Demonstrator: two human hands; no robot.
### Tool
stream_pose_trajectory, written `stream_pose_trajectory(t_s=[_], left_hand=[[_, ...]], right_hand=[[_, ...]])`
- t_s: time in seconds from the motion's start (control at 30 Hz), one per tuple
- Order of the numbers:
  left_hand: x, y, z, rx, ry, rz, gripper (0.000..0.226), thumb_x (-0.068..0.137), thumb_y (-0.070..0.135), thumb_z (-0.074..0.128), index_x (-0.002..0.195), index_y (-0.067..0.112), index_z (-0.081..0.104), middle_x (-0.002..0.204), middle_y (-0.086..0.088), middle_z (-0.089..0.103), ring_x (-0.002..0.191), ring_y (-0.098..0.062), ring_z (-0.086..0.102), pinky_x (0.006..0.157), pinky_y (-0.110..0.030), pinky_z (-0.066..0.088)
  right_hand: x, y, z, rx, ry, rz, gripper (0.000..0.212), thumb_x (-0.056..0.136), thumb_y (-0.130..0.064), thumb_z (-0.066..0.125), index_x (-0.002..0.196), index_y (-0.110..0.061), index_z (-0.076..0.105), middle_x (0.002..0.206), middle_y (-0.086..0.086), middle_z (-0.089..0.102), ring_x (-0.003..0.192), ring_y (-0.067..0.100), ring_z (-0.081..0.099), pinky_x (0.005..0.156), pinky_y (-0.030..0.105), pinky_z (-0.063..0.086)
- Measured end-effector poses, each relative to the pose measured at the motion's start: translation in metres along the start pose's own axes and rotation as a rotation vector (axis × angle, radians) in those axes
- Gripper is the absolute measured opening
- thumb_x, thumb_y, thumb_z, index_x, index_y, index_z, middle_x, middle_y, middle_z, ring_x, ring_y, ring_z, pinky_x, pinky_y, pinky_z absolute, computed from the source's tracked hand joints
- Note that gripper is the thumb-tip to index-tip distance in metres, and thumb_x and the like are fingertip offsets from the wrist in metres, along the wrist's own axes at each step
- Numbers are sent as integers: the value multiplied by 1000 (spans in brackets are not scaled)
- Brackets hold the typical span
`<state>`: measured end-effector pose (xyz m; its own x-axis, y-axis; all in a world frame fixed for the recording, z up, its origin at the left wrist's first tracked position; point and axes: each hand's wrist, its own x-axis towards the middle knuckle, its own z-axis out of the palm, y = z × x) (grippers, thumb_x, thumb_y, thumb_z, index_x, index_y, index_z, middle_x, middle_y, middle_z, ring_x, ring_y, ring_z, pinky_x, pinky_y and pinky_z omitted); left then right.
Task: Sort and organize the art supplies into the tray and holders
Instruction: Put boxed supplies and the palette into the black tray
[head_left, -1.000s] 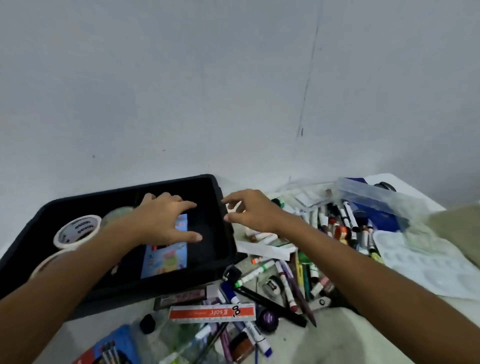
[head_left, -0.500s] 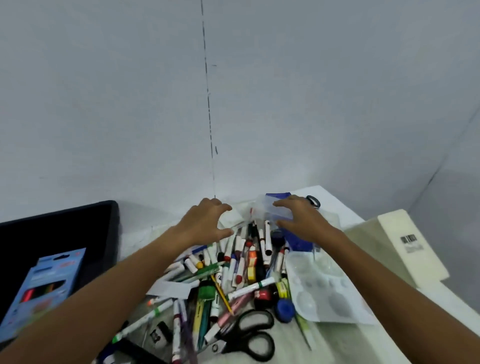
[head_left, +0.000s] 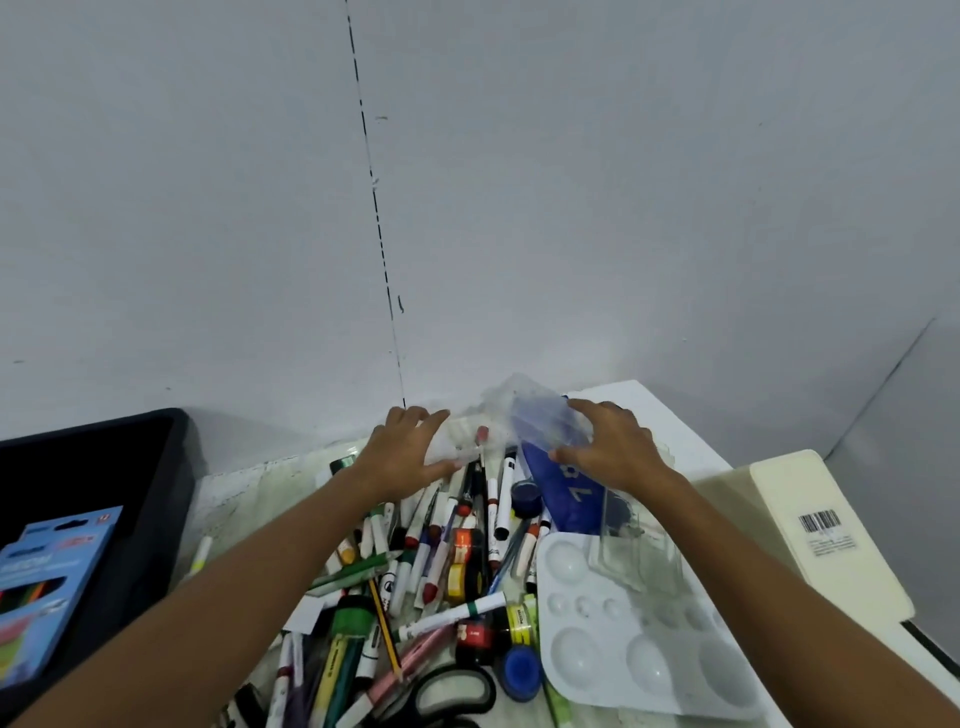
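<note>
A heap of markers, pens and pencils (head_left: 447, 556) lies on the white table in front of me. My left hand (head_left: 405, 452) hovers over the heap's far end with fingers spread and holds nothing. My right hand (head_left: 608, 447) curls over a clear plastic case (head_left: 524, 415) that covers a blue item marked 78 (head_left: 566, 483); its thumb is at the near side and its fingers at the far side. The black tray (head_left: 171, 467) stands at the left with a blue pencil box (head_left: 47, 582) inside.
A white paint palette (head_left: 623, 639) lies right of the heap, partly under the clear case. Black scissors (head_left: 452, 691) and a blue jar (head_left: 522, 673) sit at the heap's near edge. A cream box with a barcode (head_left: 810, 525) stands at the far right. The wall is close behind.
Both hands have left the black tray and moved right to the far end of the heap. My right hand has closed over the clear plastic case, which has risen a little.
</note>
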<state>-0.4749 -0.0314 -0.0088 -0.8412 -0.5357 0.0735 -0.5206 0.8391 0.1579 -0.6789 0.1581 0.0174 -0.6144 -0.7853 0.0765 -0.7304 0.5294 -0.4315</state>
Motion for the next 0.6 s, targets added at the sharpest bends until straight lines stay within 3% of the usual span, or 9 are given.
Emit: stream_pose_trajectory(t_s=[0.13,0.3,0.5,0.6], left_hand=[[-13,-13,-15,37,85,50,99,68,80,23,146,20,34,139,-7,42,127,-24,35,99,-40,41],[-41,-42,-30,105,135,97,93,71,79,28,143,21,39,137,-5,44,124,-22,36,99,-38,41],[-79,-67,-41,109,165,123,90,77,83,28,140,21,41,132,-5,47,119,-19,39,97,-37,41],[-94,-64,-42,108,191,122,85,80,79,34,140,19,42,133,-6,47,119,-19,39,99,-36,40]], right_hand=[[7,3,-6,56,62,117,82,74,-60,71,143,-28,40,142,7,46,130,32,40,102,49,34],[12,-2,-6,-55,38,193,77,76,-58,69,139,-23,43,137,11,47,128,35,40,100,49,33],[17,-9,14,-93,-69,92,60,75,-51,66,125,-24,50,124,5,59,112,30,54,94,45,44],[16,-14,18,-157,-150,48,57,78,-45,67,128,-23,49,126,5,57,116,28,52,98,45,34]])
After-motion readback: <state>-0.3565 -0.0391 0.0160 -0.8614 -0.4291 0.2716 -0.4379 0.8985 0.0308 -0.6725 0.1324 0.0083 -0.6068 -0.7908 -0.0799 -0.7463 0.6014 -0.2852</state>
